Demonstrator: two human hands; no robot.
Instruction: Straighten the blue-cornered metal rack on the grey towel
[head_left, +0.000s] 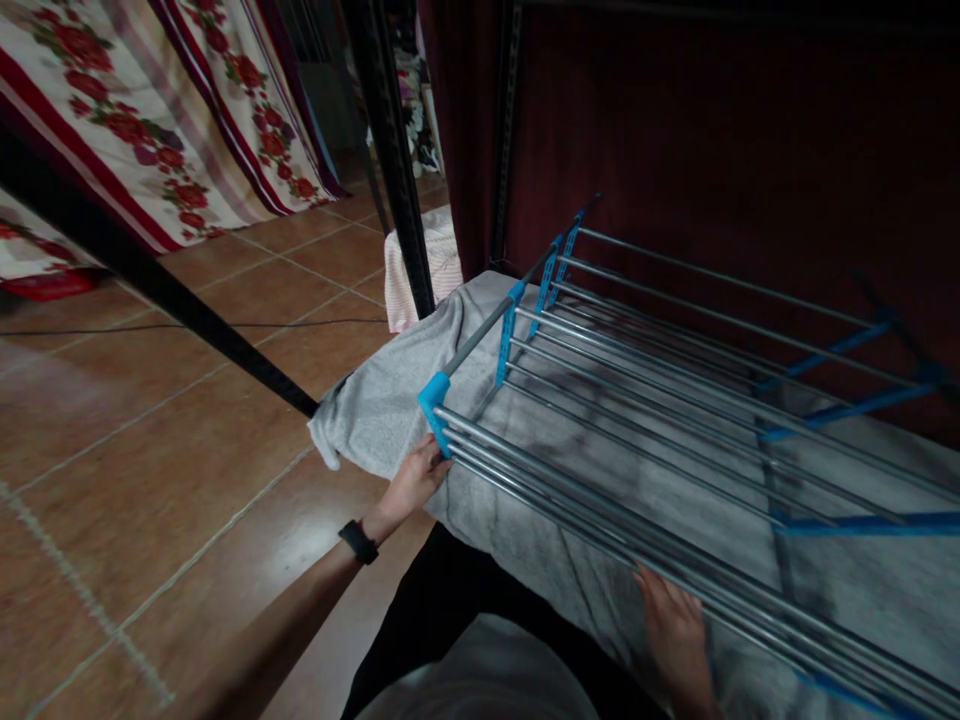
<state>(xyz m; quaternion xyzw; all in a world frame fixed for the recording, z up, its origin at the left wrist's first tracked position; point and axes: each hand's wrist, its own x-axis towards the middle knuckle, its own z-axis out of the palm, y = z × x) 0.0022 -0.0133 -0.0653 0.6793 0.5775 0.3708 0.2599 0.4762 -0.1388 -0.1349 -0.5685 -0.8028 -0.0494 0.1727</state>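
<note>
A drying rack (592, 395) of grey metal rods with blue plastic joints stands over a bed-like surface covered by a grey cloth (405, 400). At its near left corner, just below the blue elbow joint (434, 392), my left hand (421, 474) is closed around the end of a blue bracket. A black band (358, 542) circles that wrist. Farther right, my right hand (673, 620) reaches up from below to the front rods and holds them; its fingertips are partly hidden by the rods. The rack's blue side arms (862, 523) spread out at the right.
A black metal post (397, 160) and a slanting black bar (187, 300) frame the left side. Behind the rack hangs a dark red curtain (697, 130). A floral curtain (142, 120), tiled floor (187, 400), thin cable (187, 327) and striped cloth (424, 262) lie beyond.
</note>
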